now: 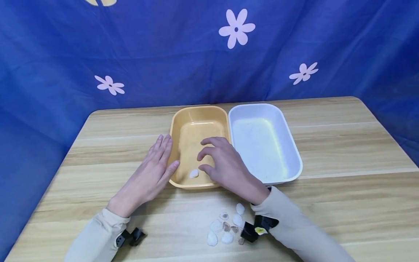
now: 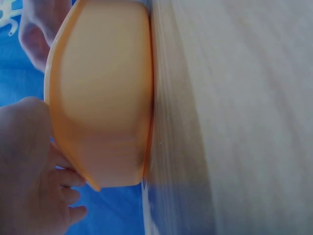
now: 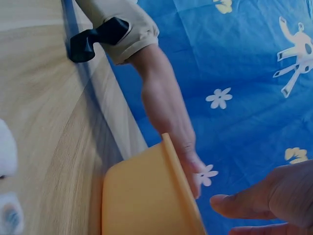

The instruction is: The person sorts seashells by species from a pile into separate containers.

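A white seashell (image 1: 194,173) lies near the front of an orange tray (image 1: 200,185). My left hand (image 1: 148,174) rests at the tray's left rim, its fingers straight and the thumb reaching over the edge; the left wrist view shows its fingertips right at the rim. Over the tray's right front part, my right hand (image 1: 224,163) hovers with fingers bent and spread apart, holding nothing. The shell sits just left of its thumb. In the right wrist view, thumb and fingers show apart above the rim.
Right beside the orange tray stands a white tray (image 1: 262,145). Several shells (image 1: 227,238) lie on the wooden table (image 1: 343,203) in front, near the right wrist's black camera (image 1: 250,232). A blue curtain (image 1: 183,54) with flowers hangs behind.
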`<state>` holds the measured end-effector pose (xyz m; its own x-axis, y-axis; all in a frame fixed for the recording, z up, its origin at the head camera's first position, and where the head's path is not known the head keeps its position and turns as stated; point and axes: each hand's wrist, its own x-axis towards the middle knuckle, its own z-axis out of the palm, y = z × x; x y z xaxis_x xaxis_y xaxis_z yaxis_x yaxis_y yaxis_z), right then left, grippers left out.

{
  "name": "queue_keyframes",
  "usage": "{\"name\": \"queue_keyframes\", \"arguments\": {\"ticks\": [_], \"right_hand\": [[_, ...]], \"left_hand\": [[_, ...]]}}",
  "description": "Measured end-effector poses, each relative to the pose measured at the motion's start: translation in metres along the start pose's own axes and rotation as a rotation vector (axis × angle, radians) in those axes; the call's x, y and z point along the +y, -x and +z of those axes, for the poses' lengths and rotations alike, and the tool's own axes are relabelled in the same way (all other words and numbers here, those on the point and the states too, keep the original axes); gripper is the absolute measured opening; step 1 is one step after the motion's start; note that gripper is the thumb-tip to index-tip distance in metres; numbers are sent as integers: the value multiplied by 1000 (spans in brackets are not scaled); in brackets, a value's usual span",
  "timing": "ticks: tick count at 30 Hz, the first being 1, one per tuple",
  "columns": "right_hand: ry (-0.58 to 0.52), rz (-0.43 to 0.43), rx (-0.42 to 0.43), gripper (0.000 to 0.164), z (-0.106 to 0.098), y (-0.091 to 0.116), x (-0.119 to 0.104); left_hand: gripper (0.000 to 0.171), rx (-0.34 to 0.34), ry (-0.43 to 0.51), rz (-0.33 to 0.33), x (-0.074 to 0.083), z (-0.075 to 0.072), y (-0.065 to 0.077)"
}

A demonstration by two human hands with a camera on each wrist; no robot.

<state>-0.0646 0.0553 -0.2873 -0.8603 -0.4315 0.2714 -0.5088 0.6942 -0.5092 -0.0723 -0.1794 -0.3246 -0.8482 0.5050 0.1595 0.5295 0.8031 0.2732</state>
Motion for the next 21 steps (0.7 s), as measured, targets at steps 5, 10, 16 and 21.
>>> {"name": "queue_keyframes", "arguments": {"ticks": [5,10,16,21], "right_hand": [[-62,-45,40,11,-12,20,5],[-111,-118,28,12,-18,36,9],[-197,-190,44,13,-21,54,18],[-272,-255,42,14,-20,69,25]], "left_hand": [[65,-4,4,-5,0,1,1],[65,-14,6,-6,0,3,1],[65,-8,6,4,0,5,0],[66,-21,6,-9,1,4,0]]}}
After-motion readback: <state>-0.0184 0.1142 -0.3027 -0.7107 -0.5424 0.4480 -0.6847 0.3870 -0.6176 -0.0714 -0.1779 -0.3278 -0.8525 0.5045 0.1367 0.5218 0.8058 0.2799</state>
